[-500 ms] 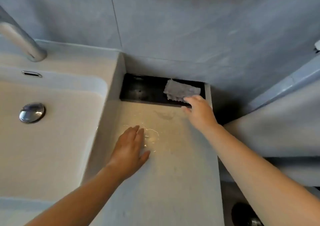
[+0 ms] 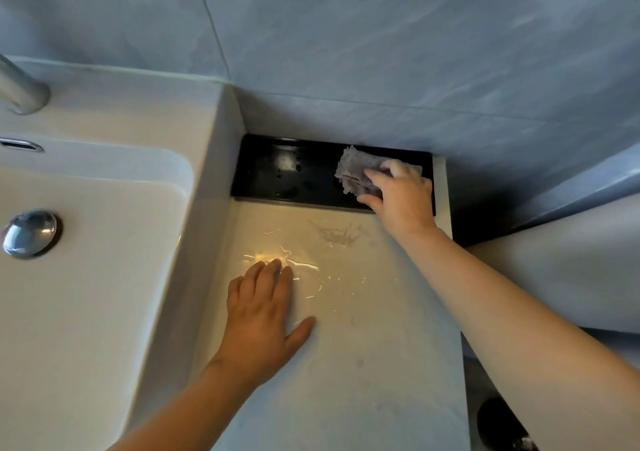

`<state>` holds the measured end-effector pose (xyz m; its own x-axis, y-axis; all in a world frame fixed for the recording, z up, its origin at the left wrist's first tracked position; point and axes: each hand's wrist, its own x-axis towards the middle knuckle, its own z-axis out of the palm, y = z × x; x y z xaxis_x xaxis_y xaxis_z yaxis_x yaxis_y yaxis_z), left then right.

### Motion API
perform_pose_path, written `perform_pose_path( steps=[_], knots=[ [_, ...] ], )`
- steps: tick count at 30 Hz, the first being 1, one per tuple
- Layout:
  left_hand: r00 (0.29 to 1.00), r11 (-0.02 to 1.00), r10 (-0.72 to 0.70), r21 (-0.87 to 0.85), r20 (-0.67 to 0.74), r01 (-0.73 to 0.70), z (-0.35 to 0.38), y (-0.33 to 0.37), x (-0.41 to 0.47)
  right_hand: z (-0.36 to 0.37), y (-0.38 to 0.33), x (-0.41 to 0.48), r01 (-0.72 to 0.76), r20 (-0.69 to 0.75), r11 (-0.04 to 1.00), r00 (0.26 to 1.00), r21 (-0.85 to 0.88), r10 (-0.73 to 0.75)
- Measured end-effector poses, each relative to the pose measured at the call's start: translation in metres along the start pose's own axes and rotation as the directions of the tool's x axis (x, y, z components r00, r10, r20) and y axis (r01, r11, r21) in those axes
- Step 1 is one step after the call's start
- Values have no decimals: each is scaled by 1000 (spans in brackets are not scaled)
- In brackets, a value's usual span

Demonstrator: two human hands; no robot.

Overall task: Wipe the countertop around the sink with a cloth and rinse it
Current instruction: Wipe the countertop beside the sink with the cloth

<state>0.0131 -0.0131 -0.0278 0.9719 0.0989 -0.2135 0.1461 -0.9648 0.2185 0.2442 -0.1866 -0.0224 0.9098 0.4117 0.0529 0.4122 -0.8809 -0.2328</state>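
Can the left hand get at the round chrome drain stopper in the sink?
Probably yes: the left hand lies flat on the pale countertop beside the white sink, and only its raised wall stands before the round chrome drain stopper.

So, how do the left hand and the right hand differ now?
The left hand lies flat on the countertop with straight fingers; the right hand grips the cloth. The left hand is at the wet patch, near the sink; the right hand is further back, over the black tray. Both are bare, palms down.
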Motion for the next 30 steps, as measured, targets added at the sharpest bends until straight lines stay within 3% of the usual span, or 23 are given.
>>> perform_pose_path(
  steps=[9,24,30],
  knots=[
    [999,998,19,54,29,-21,3,-6,2,9,2,13,-29,-179,998,983,48,37],
    [1000,995,22,102,8,-22,8,-5,2,9,6,28,20,-149,991,989,135,0],
    [999,994,27,110,23,-29,4,-5,2,-20,9,-5,-30,-257,934,958,356,129]
  ],
)
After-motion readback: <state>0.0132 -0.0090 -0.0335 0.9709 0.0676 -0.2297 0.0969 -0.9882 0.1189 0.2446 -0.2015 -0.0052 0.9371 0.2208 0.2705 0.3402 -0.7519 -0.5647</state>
